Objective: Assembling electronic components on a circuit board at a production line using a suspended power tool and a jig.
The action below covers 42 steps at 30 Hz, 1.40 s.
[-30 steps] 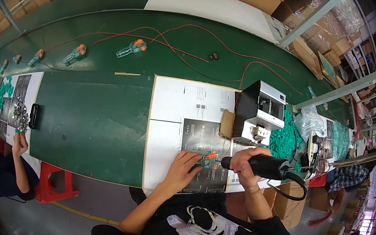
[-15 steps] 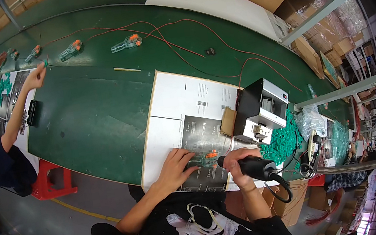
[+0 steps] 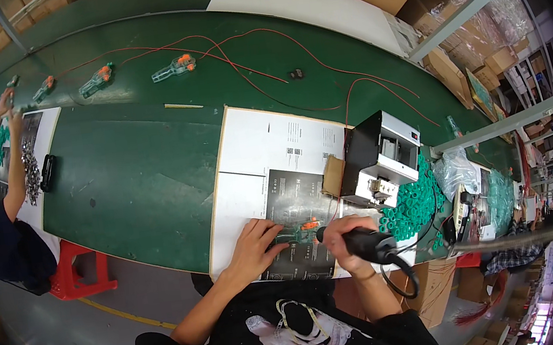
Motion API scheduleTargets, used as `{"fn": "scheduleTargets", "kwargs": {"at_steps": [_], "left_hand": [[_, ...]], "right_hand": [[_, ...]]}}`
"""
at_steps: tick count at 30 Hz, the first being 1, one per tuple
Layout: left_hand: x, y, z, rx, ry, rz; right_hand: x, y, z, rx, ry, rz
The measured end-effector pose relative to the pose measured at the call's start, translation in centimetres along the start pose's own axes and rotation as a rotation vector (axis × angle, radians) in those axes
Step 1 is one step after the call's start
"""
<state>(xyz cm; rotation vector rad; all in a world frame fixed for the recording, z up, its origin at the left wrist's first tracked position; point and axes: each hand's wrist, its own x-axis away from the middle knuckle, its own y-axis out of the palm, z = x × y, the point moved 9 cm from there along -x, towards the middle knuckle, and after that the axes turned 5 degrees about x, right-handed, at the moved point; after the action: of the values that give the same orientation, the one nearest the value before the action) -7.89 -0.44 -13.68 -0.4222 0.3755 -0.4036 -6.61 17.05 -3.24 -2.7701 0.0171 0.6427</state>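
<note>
On the dark printed sheet (image 3: 286, 195) before me lies a clear teal plastic assembly with orange parts (image 3: 308, 225). My left hand (image 3: 251, 252) grips its left end between thumb and fingers. A black corded power screwdriver (image 3: 370, 245) is wrapped in my right hand (image 3: 346, 241), held nearly level. Its tip points left and reaches the assembly's right side; the exact contact point is too small to make out.
A black-and-white machine (image 3: 383, 158) stands right of the sheet, beside heaped green rings (image 3: 410, 207). Similar teal-orange assemblies (image 3: 175, 68) and red wires (image 3: 305, 43) lie across the green table (image 3: 129, 171). At the left, another person (image 3: 5, 236) works near a red stool (image 3: 83, 271).
My right hand and the screwdriver have shifted slightly left and up. My left hand stays on the assembly. At the left, the other person's nearer arm has pulled back leftward.
</note>
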Motion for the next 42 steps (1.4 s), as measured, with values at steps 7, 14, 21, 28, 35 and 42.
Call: {"fn": "scheduleTargets", "kwargs": {"at_steps": [7,14,21,28,35,42], "left_hand": [[-0.7,0.7,0.7,-0.087,-0.007,-0.018],[-1.5,1.0,1.1,-0.089,0.041,0.035],[-2.1,1.7,1.2,-0.078,0.038,0.006],[-2.0,1.9,0.9,-0.063,0.031,-0.014],[-2.1,1.8,1.0,-0.043,0.034,-0.013],[-1.5,1.8,0.3,-0.033,0.049,0.01]], "right_hand": [[-2.8,-12.2,-2.5,-0.118,-0.104,0.63],[-4.2,-14.6,-1.0,0.106,-0.001,0.691],[-1.8,-7.8,-2.0,-0.216,0.021,0.462],[-1.5,-1.2,-1.6,-0.205,-0.016,0.197],[-0.2,-0.6,1.1,-0.254,0.107,0.132],[-0.8,0.5,0.1,0.055,0.001,-0.04]]}}
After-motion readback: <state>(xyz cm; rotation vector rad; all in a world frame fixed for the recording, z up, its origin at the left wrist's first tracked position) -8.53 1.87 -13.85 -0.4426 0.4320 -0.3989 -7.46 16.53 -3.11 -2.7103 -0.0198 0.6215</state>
